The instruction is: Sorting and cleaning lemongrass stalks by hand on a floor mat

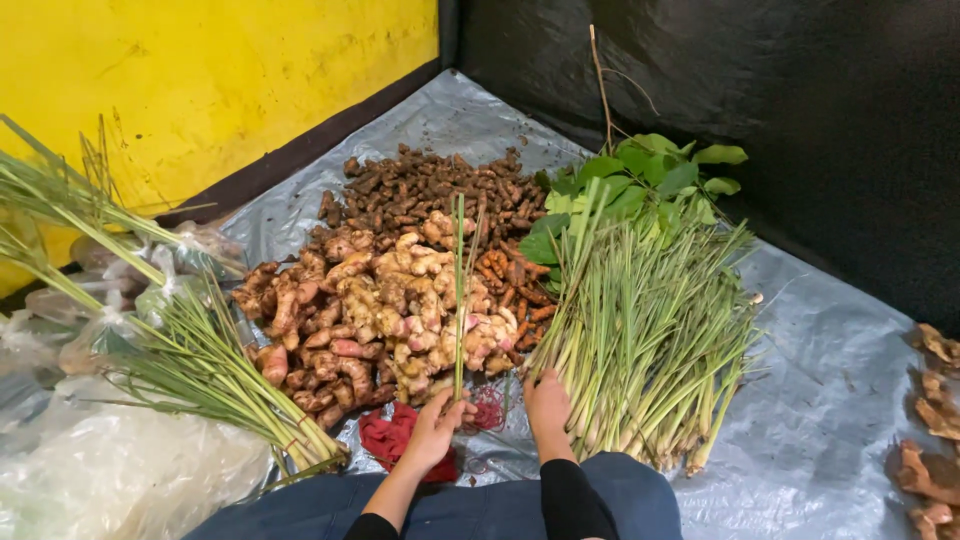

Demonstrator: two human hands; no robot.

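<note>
Nearest the camera: blue-clad knees [600,500] and black sleeves [570,500]. Left hand [435,430] closed around the base of a single lemongrass stalk [459,300], held upright over the ginger. Right hand [548,405] laid palm-down, fingers loosely together, against the cut ends of the lemongrass pile [650,340]; grip on any stalk not discernible. Between the hands, on the grey plastic sheet [820,400]: red mesh netting [395,435]. At left: a bound lemongrass bundle [220,375] resting across clear plastic bags [110,470]. Centre, just beyond the hands: heap of pale and pinkish ginger [390,310]. Behind it: small orange turmeric pieces [515,275] and a mound of dark brown roots [420,185]. Beyond the lemongrass pile: green leafy sprigs [650,175]. Far right edge: scattered brown root pieces [935,430]. Background: yellow wall [200,80] at left, black covering [750,80] at right.
</note>
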